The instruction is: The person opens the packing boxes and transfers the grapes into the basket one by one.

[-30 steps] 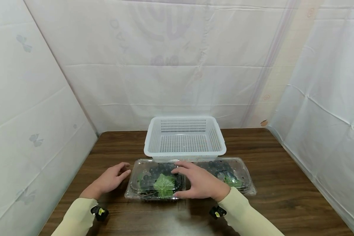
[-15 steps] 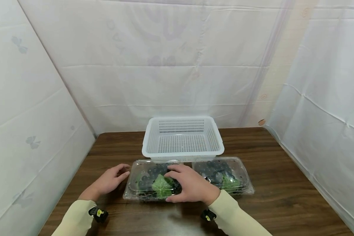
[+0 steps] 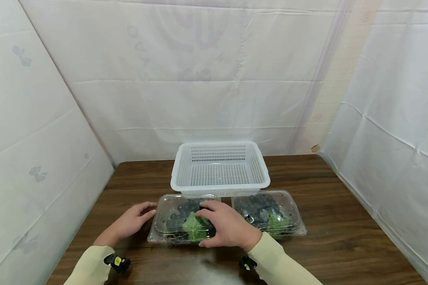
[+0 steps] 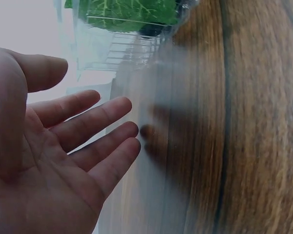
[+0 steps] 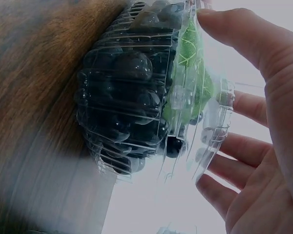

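Note:
Two clear plastic clamshell boxes of dark grapes lie side by side on the table. My right hand (image 3: 228,226) grips the right end of the left box (image 3: 168,217), thumb along its near edge and fingers over the lid toward the far edge. In the right wrist view, the thumb and fingers of the right hand (image 5: 285,117) span the box (image 5: 124,97). A green leaf (image 3: 194,226) shows at the lid. Beside the box's left end is my left hand (image 3: 132,221), holding nothing. The left wrist view shows the left hand (image 4: 68,151) with fingers extended.
The other grape box (image 3: 271,211) lies to the right of my right hand. Behind both boxes stands a white perforated plastic basket (image 3: 219,187) with nothing in it. White sheeting (image 3: 207,79) encloses the dark wooden table (image 3: 342,237) at the back and sides.
My right hand has moved left from the gap between the boxes onto the left box's right end. The left hand has barely moved. The view has shifted slightly.

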`<move>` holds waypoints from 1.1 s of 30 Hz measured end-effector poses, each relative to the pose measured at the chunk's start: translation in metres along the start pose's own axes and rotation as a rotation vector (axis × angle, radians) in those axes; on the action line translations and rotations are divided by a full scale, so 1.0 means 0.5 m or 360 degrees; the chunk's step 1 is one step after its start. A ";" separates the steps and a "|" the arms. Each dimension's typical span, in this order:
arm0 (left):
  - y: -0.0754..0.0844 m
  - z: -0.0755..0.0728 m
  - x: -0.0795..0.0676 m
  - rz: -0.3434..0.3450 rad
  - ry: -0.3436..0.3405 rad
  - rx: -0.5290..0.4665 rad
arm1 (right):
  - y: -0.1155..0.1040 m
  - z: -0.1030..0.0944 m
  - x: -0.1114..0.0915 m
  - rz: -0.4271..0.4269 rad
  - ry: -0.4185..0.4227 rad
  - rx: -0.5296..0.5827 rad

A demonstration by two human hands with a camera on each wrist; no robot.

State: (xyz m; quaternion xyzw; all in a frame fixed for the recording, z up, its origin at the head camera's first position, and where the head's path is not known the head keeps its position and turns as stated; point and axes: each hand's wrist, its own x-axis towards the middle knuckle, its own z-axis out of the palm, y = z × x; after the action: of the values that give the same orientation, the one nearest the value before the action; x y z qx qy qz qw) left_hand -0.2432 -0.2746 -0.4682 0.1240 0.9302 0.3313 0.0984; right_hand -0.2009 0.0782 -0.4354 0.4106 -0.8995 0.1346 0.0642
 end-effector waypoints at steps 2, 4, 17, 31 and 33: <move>0.000 -0.002 -0.001 0.0000 -0.0020 -0.0038 | -0.001 0.001 0.000 -0.0009 0.0016 -0.0011; 0.000 -0.004 -0.003 -0.0005 -0.0040 -0.0078 | -0.002 0.002 0.000 -0.0015 0.0024 -0.0015; -0.006 -0.004 -0.007 0.0036 -0.0127 -0.0207 | -0.005 0.008 0.007 -0.0011 0.0056 -0.0103; -0.016 -0.018 -0.017 0.0091 -0.0292 -0.0471 | -0.011 0.003 0.010 -0.0001 0.0052 -0.0125; -0.017 -0.016 -0.015 0.0130 -0.0288 -0.0449 | -0.012 0.001 0.010 0.0008 0.0048 -0.0123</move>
State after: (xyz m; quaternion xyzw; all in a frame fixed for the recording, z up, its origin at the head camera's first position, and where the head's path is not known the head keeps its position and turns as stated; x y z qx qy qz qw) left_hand -0.2398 -0.2879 -0.4671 0.1760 0.8559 0.4498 0.1846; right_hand -0.1998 0.0706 -0.4337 0.4036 -0.9040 0.1060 0.0932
